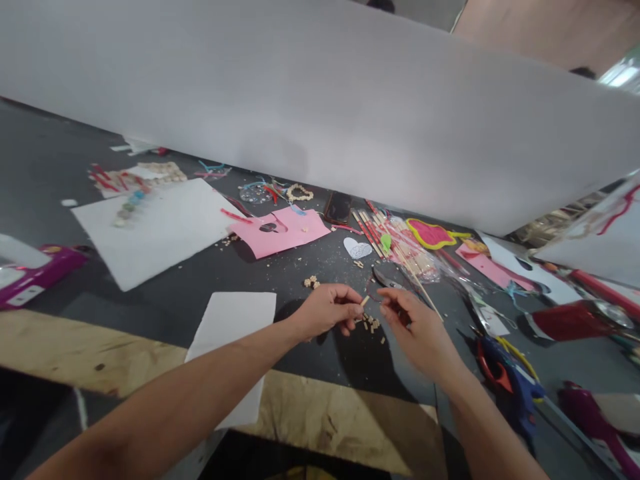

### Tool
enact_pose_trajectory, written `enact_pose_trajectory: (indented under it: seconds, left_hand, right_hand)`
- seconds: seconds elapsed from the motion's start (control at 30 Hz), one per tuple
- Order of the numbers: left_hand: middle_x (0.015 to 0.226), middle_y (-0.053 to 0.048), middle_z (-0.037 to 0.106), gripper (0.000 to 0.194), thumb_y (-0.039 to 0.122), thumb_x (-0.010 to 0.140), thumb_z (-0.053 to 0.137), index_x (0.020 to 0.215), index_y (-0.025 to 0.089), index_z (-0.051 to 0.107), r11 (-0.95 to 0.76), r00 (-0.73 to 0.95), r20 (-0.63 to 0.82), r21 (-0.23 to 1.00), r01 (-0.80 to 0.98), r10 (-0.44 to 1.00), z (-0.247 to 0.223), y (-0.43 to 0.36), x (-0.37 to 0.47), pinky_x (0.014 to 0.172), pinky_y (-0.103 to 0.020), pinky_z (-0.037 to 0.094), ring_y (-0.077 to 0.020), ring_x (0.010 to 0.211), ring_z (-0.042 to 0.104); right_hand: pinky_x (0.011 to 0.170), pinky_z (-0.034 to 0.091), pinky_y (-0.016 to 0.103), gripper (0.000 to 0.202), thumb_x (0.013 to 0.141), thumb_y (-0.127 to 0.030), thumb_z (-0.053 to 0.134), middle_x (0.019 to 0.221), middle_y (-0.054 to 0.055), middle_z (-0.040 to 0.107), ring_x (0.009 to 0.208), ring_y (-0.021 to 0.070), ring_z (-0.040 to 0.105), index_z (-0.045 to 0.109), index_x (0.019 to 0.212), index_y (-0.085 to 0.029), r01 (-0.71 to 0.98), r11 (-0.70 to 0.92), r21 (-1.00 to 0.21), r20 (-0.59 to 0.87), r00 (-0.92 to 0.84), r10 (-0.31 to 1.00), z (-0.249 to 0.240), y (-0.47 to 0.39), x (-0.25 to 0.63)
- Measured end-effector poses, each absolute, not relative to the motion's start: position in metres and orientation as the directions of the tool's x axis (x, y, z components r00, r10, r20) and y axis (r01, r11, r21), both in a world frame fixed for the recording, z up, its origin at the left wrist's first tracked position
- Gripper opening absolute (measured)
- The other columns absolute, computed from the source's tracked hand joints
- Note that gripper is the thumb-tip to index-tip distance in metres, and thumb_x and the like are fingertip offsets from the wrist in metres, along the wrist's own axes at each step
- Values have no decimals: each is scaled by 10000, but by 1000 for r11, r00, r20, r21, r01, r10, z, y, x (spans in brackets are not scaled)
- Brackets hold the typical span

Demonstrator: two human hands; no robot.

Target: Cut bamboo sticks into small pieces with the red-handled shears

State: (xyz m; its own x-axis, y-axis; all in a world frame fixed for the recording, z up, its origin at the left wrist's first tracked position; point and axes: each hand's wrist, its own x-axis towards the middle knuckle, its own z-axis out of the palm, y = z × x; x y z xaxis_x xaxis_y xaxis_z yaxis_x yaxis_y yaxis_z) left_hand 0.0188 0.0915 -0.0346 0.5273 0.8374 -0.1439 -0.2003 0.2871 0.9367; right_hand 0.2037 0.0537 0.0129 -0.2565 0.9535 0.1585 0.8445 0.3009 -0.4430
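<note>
Between the thumb and forefinger of my left hand (331, 309) is a small pale wooden piece (365, 301), its end sticking out to the right. My right hand (407, 321) is just to the right of it, thumb and forefinger curled close together; what they hold, if anything, is too small to make out. Several short wooden bits (371, 323) lie on the dark table (320, 363) below the fingertips. A small pile of pale pieces (311, 282) sits above my left hand. Dark-handled pliers or scissors (386, 276) lie partly behind my right hand.
Pink paper (280, 233), a white heart cutout (357, 248) and wooden sticks (370, 233) lie beyond my hands. White sheets (160, 227) are at left. A purple glue gun (45, 270) is far left; blue-handled pliers (517, 383) and a red can (575, 321) are at right.
</note>
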Motion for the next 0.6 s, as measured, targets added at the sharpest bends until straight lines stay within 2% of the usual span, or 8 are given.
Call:
enact_pose_trajectory:
  seconds: [0.13,0.27,0.43,0.6]
  left_hand:
    - [542,27,569,294,349,636,721,771,115,605,317,584,-182,938,-137,791,-34,89,20,389,-183,454,-71,417,518]
    - [552,23,580,298,341,632,729,780,109,613,354,599,-219,928,-117,771,-32,90,19,387,-174,447,-63,413,510]
    - [701,-46,657,305,370,701,682,849,107,636,425,650,-205,883,-199,732,-31,91,16,399,-181,455,-63,442,532]
    - [648,-32,648,258,364,719,671,753,113,625,471,682,-236,864,-179,692,-32,91,15,358,-159,446,-57,413,521]
  right_hand:
    - [752,467,275,207,876,-270,442,945,46,641,866,154,592,570,1027,-211,776,355,-522,191,-299,935,4,54,198]
    - [718,459,247,152,879,-254,451,854,23,638,803,135,586,597,899,-217,722,384,-576,192,-337,922,1,56,198]
    - [694,461,246,136,870,-266,475,840,21,633,770,138,586,596,908,-218,654,332,-680,193,-277,941,-3,57,202]
    - [737,473,284,155,866,-275,478,881,41,650,818,163,604,608,939,-230,632,342,-695,226,-259,939,-10,55,203]
